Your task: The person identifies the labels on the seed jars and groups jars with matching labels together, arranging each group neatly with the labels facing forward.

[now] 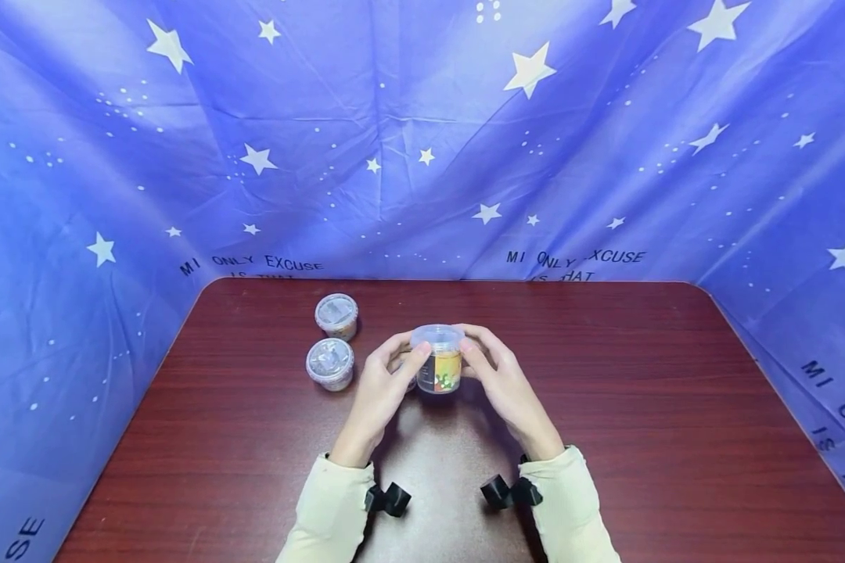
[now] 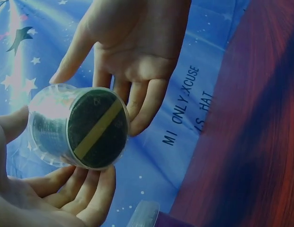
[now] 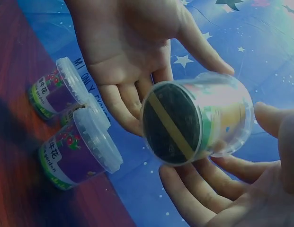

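Between both hands is a small clear plastic tub [image 1: 447, 369] with a yellow and black label, held up above the table. The left hand [image 1: 386, 385] grips its left side, thumb at the front near the rim and fingers behind. From the other side the right hand [image 1: 508, 383] holds it the same way. In the left wrist view the tub's dark base [image 2: 97, 137] shows a yellow strip across it. A lidded tub [image 1: 329, 364] stands to the left of the left hand, with another lidded tub [image 1: 336, 314] just behind it.
The brown wooden table [image 1: 662, 391] has a blue star-printed cloth [image 1: 422, 102] hanging behind and beside it. Part of a further tub [image 1: 410, 383] shows behind the left hand. In the right wrist view a standing tub [image 3: 75, 156] has a purple label with red flowers.
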Demonstrator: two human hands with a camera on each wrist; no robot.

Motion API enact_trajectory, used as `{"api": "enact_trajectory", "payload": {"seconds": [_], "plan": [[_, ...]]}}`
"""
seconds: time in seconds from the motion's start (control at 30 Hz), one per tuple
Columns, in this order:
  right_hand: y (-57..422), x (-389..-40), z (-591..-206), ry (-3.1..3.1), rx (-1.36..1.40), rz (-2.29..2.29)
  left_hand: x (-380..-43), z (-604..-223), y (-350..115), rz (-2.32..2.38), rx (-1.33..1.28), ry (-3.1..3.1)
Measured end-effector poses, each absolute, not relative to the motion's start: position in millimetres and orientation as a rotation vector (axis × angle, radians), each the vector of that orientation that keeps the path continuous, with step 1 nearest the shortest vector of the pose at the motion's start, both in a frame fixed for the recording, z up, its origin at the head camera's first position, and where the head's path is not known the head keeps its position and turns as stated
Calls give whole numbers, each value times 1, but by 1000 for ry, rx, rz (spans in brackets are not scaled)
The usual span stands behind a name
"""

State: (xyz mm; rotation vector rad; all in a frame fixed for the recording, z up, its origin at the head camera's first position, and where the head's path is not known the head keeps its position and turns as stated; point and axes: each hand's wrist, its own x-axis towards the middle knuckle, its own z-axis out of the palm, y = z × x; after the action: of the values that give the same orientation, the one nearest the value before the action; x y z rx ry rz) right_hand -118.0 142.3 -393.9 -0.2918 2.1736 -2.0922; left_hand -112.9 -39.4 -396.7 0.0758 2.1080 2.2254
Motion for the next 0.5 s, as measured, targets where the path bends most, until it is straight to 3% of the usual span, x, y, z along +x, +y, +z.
{"api": "enact_trajectory", "payload": {"seconds": [0.5], "plan": [[137,-119,-396,2142,-251,-2172,-112,-397,-37,2261,107,2146]]}}
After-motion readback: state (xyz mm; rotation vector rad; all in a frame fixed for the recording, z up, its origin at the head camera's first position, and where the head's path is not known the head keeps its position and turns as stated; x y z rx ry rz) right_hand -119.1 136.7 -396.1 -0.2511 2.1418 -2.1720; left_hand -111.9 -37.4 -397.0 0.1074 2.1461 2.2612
